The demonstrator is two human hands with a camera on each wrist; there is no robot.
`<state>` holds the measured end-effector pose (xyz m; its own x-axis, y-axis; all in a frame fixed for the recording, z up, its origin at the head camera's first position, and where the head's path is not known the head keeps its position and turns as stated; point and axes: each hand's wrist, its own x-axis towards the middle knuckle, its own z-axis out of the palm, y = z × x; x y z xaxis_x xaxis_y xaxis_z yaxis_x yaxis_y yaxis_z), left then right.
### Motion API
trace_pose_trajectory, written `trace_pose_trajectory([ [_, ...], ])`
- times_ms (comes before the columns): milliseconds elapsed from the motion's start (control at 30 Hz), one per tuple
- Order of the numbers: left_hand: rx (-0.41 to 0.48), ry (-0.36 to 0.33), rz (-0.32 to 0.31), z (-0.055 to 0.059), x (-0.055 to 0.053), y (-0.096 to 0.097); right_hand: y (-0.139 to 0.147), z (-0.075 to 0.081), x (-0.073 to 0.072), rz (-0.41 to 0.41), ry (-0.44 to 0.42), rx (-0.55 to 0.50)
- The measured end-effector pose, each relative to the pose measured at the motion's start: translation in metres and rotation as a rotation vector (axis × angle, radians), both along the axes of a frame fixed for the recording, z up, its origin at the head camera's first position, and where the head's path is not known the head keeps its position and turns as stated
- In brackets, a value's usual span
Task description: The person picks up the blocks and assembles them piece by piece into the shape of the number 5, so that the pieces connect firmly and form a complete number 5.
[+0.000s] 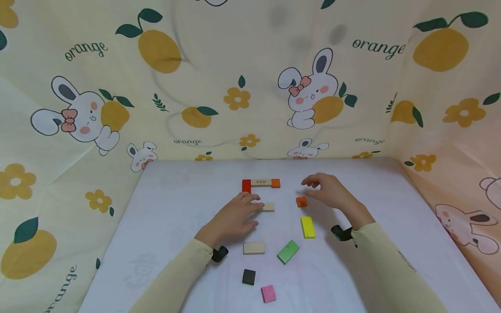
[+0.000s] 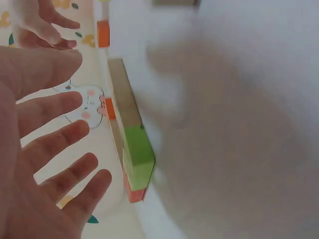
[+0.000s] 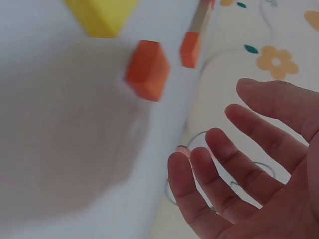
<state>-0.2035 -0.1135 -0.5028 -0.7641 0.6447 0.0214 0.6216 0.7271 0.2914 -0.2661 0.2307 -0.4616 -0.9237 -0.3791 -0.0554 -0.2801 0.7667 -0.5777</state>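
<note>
My left hand (image 1: 234,216) hovers over a green block (image 2: 139,157) and a plain wooden block (image 1: 268,207) that lie end to end. Its fingers are spread and hold nothing, as the left wrist view shows. Behind them is a row made of a red block (image 1: 246,185), a wooden block with printed marks (image 1: 261,183) and an orange block (image 1: 275,183). To the right, my right hand (image 1: 328,191) is raised just beyond a loose orange block (image 1: 301,201), fingers loosely bent with nothing in them. From the head view, my left fingers hide most of the green block.
Nearer on the white table (image 1: 176,195) lie a yellow block (image 1: 308,227), another green block (image 1: 288,252), a wooden block (image 1: 254,248), a black block (image 1: 248,277) and a pink block (image 1: 268,293). A patterned cloth (image 1: 235,56) rises behind and at both sides.
</note>
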Motion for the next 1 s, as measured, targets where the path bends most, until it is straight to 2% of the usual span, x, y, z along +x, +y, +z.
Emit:
trace_pose_trajectory([
  [200, -0.055, 0.030, -0.026, 0.000, 0.012, 0.003, 0.004, -0.017, 0.005, -0.030, -0.042, -0.005],
  [400, -0.100, 0.045, -0.024, -0.008, 0.012, 0.006, -0.002, -0.030, 0.009, -0.043, -0.068, -0.020],
  [633, -0.142, 0.075, -0.003, -0.016, 0.014, 0.011, -0.010, -0.038, 0.012, -0.074, -0.158, -0.012],
  [1000, -0.133, 0.081, 0.018, -0.015, 0.016, 0.014, -0.012, -0.041, 0.010, -0.046, -0.098, 0.035],
])
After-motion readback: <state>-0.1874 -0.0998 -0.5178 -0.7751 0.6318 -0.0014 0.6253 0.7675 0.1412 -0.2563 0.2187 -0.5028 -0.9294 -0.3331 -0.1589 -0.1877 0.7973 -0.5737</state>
